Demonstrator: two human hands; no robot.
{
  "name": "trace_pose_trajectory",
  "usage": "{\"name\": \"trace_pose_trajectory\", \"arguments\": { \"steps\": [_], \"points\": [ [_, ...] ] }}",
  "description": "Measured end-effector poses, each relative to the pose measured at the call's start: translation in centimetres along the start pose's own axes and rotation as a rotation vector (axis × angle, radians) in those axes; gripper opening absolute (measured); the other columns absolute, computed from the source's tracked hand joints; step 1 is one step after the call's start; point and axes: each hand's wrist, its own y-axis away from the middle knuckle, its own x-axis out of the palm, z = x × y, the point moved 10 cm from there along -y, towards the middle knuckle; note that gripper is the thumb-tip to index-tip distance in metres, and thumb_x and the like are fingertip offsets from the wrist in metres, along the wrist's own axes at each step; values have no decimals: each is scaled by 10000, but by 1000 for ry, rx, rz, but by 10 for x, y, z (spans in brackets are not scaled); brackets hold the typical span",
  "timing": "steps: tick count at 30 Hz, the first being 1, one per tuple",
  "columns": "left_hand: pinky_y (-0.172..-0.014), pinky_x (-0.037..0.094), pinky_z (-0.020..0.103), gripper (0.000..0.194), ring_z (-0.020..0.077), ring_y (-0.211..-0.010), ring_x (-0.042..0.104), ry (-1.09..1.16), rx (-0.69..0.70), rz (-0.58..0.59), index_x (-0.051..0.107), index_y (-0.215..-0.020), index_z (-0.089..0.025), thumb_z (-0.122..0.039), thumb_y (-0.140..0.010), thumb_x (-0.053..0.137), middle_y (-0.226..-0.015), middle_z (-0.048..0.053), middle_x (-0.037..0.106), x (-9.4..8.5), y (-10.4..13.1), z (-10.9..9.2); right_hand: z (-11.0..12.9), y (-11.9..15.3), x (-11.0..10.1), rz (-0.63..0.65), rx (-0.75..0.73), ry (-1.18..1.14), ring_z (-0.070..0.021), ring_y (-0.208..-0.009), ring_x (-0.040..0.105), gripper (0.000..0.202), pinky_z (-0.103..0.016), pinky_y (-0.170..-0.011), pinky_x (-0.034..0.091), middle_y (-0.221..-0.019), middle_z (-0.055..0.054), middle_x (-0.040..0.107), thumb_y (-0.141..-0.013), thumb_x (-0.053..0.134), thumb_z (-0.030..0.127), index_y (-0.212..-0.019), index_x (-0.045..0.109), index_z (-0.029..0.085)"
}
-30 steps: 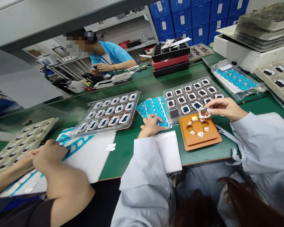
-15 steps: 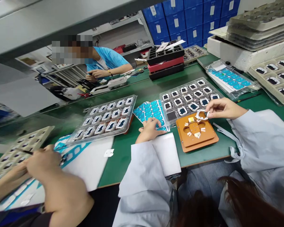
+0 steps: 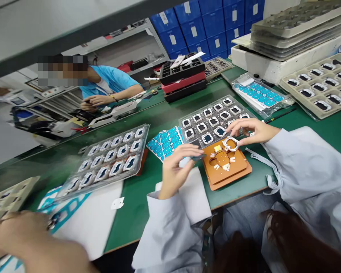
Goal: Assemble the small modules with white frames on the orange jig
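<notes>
My left hand (image 3: 174, 168) pinches a small, dark, thin plate (image 3: 198, 157) between thumb and fingers, just left of an orange fixture block (image 3: 235, 167). My right hand (image 3: 255, 131) grips a white rounded-square frame (image 3: 225, 144) over the fixture's far edge, tilted, with its opening visible. On top of the fixture are a cut-out recess, white tabs and a yellow patch. A clear tray (image 3: 179, 120) of similar white frames with dark centres lies behind it. Blue sticker sheets (image 3: 167, 143) are beyond my left hand. Under my left wrist sits a folded white pad (image 3: 197, 195).
Another clear tray (image 3: 144, 151) of frames stands at left, near a co-worker's blurred arm (image 3: 36, 239). Black and red trays (image 3: 184, 77) are stacked behind. A beige tray (image 3: 309, 104) and white foam box (image 3: 258, 64) stand right. Another person sits across the bench.
My left hand has risen from beside the sticker sheets and now holds the dark plate. My right hand keeps the white frame above the fixture. The view has shifted, and the co-worker's arm moved lower.
</notes>
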Motion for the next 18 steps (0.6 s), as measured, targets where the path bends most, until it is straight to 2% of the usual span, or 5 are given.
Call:
{"name": "trace_pose_trajectory", "arguments": {
  "steps": [3,6,11,15,18],
  "points": [
    [-1117,353,516,212,220,-1161,630,-98,256,136,688,-894,-248,-187,-938,489,-1003,19,768,41,-1,-37,-5,0,5,55,34,41,-176,-875,634,320,-236,-585,408,-1144,-106,695,-750,779,417,-943,718,169],
    [-1157,256,540,248,230,-1274,559,-200,312,251,698,-977,-251,-167,-950,466,-1114,30,746,62,3,-43,-2,-1,7,64,26,63,-196,-933,647,291,-256,-625,432,-1156,-103,704,-745,779,416,-895,734,171],
    [-1140,255,528,319,248,-1289,496,-271,334,329,724,-1033,-278,-180,-950,432,-1263,38,677,67,9,-38,7,-2,8,78,-24,79,-207,-992,655,271,-288,-709,493,-1143,-79,715,-740,784,423,-893,758,202],
    [-1009,371,476,334,258,-1137,470,-320,298,283,721,-1098,-306,-219,-950,435,-1287,49,635,62,8,-31,9,-2,9,88,-58,91,-212,-1020,655,275,-298,-739,505,-1153,-80,712,-757,773,427,-920,759,205],
    [-969,368,470,368,263,-1096,447,-355,294,280,703,-1153,-312,-215,-957,408,-1272,51,633,63,8,-28,9,-1,9,88,-60,113,-220,-1041,651,273,-291,-718,495,-1163,-83,709,-767,767,425,-928,758,205]
  ]
}}
